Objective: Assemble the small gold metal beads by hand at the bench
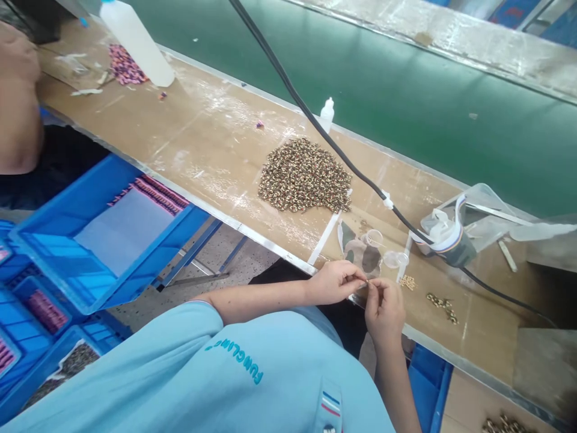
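My left hand [336, 281] and my right hand [385, 305] meet at the table's front edge, fingertips pinched together. Between them is a tiny dark piece [366, 282], too small to make out its kind; both hands seem to grip it. Just beyond lie a camouflage-patterned cloth [356, 249], a small clear cup [373, 238] and another small clear round container [394, 260]. Right of my right hand are a little pile of pale beige bits [408, 282] and a few brown-and-gold pieces [442, 307]. A large heap of similar small pieces [304, 175] sits farther back.
A black cable [311, 114] hangs across the table [216, 144]. A small white dropper bottle [327, 114] and a large white bottle [139, 45] stand near a green belt [406, 132]. Blue crates [49, 258] are at left. Another person's arm [18, 102] shows at far left.
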Demonstrator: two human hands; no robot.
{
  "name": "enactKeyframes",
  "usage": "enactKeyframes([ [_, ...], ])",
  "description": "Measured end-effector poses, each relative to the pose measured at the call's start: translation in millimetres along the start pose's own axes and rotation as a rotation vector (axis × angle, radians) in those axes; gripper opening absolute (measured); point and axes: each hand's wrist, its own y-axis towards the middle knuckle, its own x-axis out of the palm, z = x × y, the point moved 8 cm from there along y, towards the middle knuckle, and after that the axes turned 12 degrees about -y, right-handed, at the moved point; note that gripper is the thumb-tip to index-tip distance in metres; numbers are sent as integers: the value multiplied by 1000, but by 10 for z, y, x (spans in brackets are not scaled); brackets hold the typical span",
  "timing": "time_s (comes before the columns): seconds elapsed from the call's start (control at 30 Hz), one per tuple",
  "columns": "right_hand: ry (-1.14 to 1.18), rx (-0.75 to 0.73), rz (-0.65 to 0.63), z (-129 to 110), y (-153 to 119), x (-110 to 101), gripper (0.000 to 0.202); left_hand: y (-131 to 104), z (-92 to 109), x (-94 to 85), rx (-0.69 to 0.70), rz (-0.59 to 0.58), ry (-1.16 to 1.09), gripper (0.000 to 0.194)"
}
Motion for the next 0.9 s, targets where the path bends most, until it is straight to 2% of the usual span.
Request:
enactKeyframes([
  [0.13,-8,-25,64,12,26,-37,12,-9,-5,-61,-41,21,-67,13],
  [0.23,-14,-31,99,22,34,-50,11,46,117,-293,59,55,83,11],
  [0.3,-12,-20,98,34,35,-45,12,104,223,-562,134,117,277,11],
  [0.37,-3,-3,89,48,35,-37,13,153,306,-925,154,267,495,13],
  [0.43,7,8,87,56,35,-34,14,177,342,-1281,103,432,679,14],
  [0.5,14,20,87,65,35,-33,15,198,336,-1505,47,503,793,14],
  [0.6,22,50,87,92,36,-31,17,243,295,-1576,30,458,852,15],
  [0.9,102,185,42,231,5,-3,21,252,325,-1426,95,353,903,14],
])
